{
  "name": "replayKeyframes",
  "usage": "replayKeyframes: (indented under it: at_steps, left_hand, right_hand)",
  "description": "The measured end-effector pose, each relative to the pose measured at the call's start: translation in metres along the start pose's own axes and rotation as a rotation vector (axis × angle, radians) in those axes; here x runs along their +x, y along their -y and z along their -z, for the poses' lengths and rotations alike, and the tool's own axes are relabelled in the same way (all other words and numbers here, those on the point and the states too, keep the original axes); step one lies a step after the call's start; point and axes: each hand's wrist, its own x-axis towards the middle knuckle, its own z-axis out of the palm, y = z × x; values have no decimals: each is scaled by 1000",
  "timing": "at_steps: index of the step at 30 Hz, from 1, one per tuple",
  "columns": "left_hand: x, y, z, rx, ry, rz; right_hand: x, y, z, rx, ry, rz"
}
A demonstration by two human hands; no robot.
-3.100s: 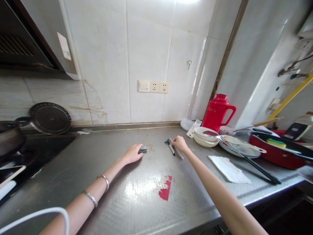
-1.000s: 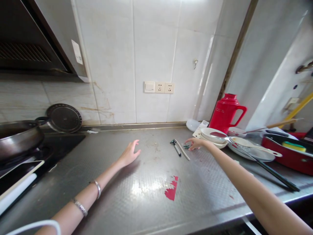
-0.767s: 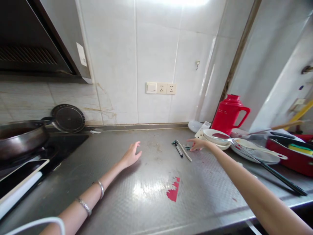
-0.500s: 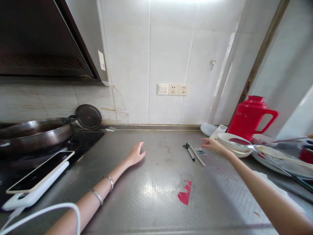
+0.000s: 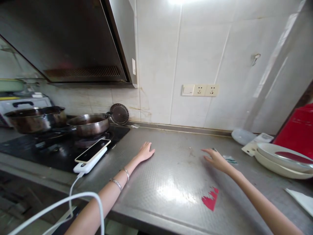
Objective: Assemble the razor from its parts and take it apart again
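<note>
My left hand (image 5: 145, 152) rests on the steel countertop (image 5: 171, 169), fingers stretched out and thumb apart, holding nothing. Two bracelets circle that wrist. Over the right part of the counter is my right hand (image 5: 216, 160), fingers extended leftward and spread. A small dark tip (image 5: 214, 149) pokes out just behind its knuckles; the rest of that thing is hidden by the hand. Right beside the hand lies a small clear packet with dark green strips (image 5: 230, 159). Nearer the front edge is a torn red patch (image 5: 210, 199), flat on the counter.
To the left, a pan (image 5: 91, 125) and a larger pot (image 5: 36, 120) sit on the black stove. A phone (image 5: 94, 150) lies on a white power bank (image 5: 90, 163) with a white cable (image 5: 73, 195). Stacked bowls (image 5: 283, 163) and a red flask (image 5: 297, 130) stand right.
The view has swung left, bringing more of the stove in. My right hand has moved left, over the thin black and grey stick-like things, which are now covered. The left hand stays on the counter.
</note>
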Motion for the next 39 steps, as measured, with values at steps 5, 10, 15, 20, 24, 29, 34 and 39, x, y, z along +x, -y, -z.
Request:
replayKeyframes:
  at_steps: [5,10,15,20,24,29,34,39]
  left_hand:
    - [0,1,-4,85,48,-61]
    - [3,5,-8,84,82,-70]
    - [4,6,-8,87,97,-69]
    - [4,4,-5,84,101,-65]
    - [3,2,-3,95,100,-62]
    - [3,3,-3,104,98,-80]
    - [5,7,-6,86,79,-90]
    - [8,11,-10,93,76,-84]
  right_hand:
    - [-5,26,-35,-112,-49,38]
    - [-10,31,-43,-120,-54,12]
    - [-11,32,-38,-93,-48,-10]
    - [-10,33,-38,-64,-42,-32]
    - [-10,34,-38,-67,-32,-32]
    - [-11,36,-36,-97,-28,-47]
    - [-12,38,-34,-69,-37,-50]
    - [-13,39,-31,-75,-24,-60]
